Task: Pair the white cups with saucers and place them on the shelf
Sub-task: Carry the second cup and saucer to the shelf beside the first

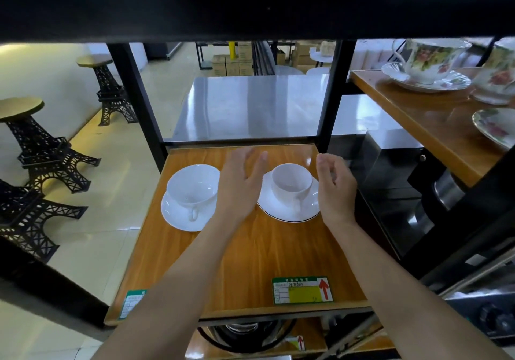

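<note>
Two white cups stand on saucers on the wooden shelf (245, 265). The left cup (192, 185) sits on a plain white saucer (178, 216), handle toward me. The right cup (291, 182) sits on a white saucer with a dark rim (278, 210). My left hand (241, 184) hovers between the two sets with fingers spread and straight, holding nothing. My right hand (335, 189) is just right of the right saucer, fingers loosely curled, apart from the cup.
Black posts (136, 100) frame the shelf, with a dark shelf close overhead. A wooden shelf at right (423, 120) bears floral cups and saucers (429, 67). Eiffel-tower stools (41, 147) stand on the floor at left. A steel table (250, 103) lies behind. Labels (302, 290) mark the front edge.
</note>
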Available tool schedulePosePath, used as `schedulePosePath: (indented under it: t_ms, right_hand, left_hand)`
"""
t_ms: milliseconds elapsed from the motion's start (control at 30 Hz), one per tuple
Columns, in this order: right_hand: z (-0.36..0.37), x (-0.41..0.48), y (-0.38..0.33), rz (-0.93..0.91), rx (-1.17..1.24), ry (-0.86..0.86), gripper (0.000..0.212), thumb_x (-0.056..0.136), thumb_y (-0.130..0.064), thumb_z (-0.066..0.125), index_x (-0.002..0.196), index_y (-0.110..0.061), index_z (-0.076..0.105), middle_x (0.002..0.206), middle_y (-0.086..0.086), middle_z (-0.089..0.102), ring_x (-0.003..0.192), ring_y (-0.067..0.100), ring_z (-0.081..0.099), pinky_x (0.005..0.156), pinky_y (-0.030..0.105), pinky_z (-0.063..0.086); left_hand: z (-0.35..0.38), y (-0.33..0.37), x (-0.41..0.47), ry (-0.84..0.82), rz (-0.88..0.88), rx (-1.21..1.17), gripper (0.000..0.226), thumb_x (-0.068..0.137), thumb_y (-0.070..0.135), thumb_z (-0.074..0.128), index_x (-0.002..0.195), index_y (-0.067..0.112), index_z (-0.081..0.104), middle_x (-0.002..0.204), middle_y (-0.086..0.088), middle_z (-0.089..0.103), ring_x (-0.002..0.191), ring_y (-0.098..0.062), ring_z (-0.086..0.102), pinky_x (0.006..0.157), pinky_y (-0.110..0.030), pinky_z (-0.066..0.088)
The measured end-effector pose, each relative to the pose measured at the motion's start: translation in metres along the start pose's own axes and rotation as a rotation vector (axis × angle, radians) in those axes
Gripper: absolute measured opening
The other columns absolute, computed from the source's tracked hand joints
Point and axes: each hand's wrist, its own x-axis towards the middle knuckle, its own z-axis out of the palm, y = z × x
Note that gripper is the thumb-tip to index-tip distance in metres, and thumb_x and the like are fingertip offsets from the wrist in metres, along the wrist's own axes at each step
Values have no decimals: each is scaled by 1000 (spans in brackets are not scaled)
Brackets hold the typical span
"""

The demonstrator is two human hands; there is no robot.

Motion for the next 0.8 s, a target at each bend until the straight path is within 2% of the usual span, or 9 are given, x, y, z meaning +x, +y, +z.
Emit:
schedulePosePath:
  t_ms: [67, 167, 267, 367, 433, 500, 600, 667, 800]
  right_hand:
    - [10, -5, -11, -92, -9, -25, 14, 95, -31, 48, 98, -21, 58, 97, -4, 60, 92, 10, 56, 71, 11, 41]
    - [31, -16, -24, -200, -26, -91, 18, 93, -33, 48, 97, -19, 59, 90, -14, 57, 82, 1, 54, 69, 3, 43]
    - [50, -26, -36, -99, 48, -240, 16, 95, -33, 50, 104, -22, 58, 91, -22, 57, 83, -4, 54, 67, -5, 38]
    - [66, -38, -45, 45, 172, -448, 37, 95, -38, 48, 125, -18, 55, 111, -14, 61, 101, 2, 57, 76, 3, 39]
    - [76, -46, -51, 116, 215, -492, 45, 94, -43, 47, 130, -17, 53, 123, -4, 61, 113, 12, 56, 81, 11, 40]
    - [84, -51, -56, 158, 248, -505, 42, 94, -45, 45, 125, -19, 55, 117, -3, 61, 117, 17, 57, 82, 17, 40]
    - [92, -54, -60, 224, 271, -538, 35, 95, -44, 43, 113, -19, 60, 106, 3, 65, 114, 24, 58, 86, 28, 45]
    - [97, -55, -60, 243, 269, -555, 31, 95, -45, 43, 111, -23, 58, 95, -8, 59, 110, 19, 56, 89, 27, 42]
    - [106, -54, -52, 263, 247, -568, 19, 94, -48, 43, 94, -32, 52, 102, -4, 56, 104, 15, 53, 97, 34, 43]
  left_hand:
    - [-18, 0, 3, 182, 71, -7, 38, 94, 37, 49, 123, 14, 56, 124, 0, 57, 107, -7, 48, 90, -24, 40]
    - [-45, -18, 10, 347, 19, -124, 36, 93, 34, 51, 120, 11, 57, 114, 2, 55, 108, -12, 51, 87, -21, 42]
    - [-68, -38, 13, 437, -149, -226, 42, 94, 35, 48, 127, 10, 53, 124, -3, 54, 117, -17, 50, 90, -21, 39]
    - [-81, -53, 9, 406, -391, -333, 38, 94, 42, 45, 115, 11, 54, 105, 2, 56, 104, -15, 52, 87, -29, 38]
    - [-86, -65, 6, 363, -530, -460, 38, 88, 53, 49, 101, 17, 54, 91, 6, 56, 93, -14, 55, 88, -33, 40]
    - [-90, -72, 3, 359, -591, -538, 47, 85, 57, 50, 106, 16, 58, 95, 3, 58, 97, -18, 55, 92, -37, 42]
    - [-95, -73, -3, 335, -604, -487, 56, 94, 49, 42, 127, 5, 54, 113, -5, 57, 107, -21, 53, 87, -33, 37]
    - [-97, -73, -7, 282, -585, -485, 57, 95, 48, 39, 129, 4, 52, 117, -5, 56, 109, -20, 52, 88, -32, 36]
    - [-98, -76, -12, 228, -569, -467, 54, 95, 48, 38, 127, 8, 57, 123, -6, 61, 112, -19, 53, 93, -29, 36]
